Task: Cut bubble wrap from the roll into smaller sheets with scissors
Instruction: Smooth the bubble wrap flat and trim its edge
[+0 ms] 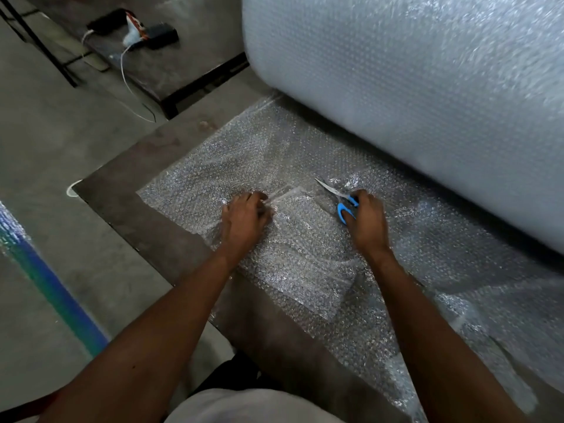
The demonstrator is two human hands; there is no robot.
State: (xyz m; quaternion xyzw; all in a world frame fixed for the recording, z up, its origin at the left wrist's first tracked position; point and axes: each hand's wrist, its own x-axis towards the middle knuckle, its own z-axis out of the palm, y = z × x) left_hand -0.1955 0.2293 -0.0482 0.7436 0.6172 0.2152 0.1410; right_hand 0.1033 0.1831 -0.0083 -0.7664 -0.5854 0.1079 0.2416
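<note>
A huge roll of bubble wrap (412, 87) lies across the dark table (128, 190), filling the upper right. Its loose end (229, 166) spreads flat toward me over the tabletop. A smaller cut sheet (305, 257) lies on top of it between my arms. My left hand (244, 221) pinches the far edge of that sheet with curled fingers. My right hand (366, 221) grips blue-handled scissors (341, 199), whose blades point up and left over the wrap.
The table's left edge runs diagonally from my lap to the upper middle; grey concrete floor lies beyond it. A second low table (171, 71) at the top left carries black devices and a white cable (128, 77). A blue-green floor stripe (55, 285) runs at the left.
</note>
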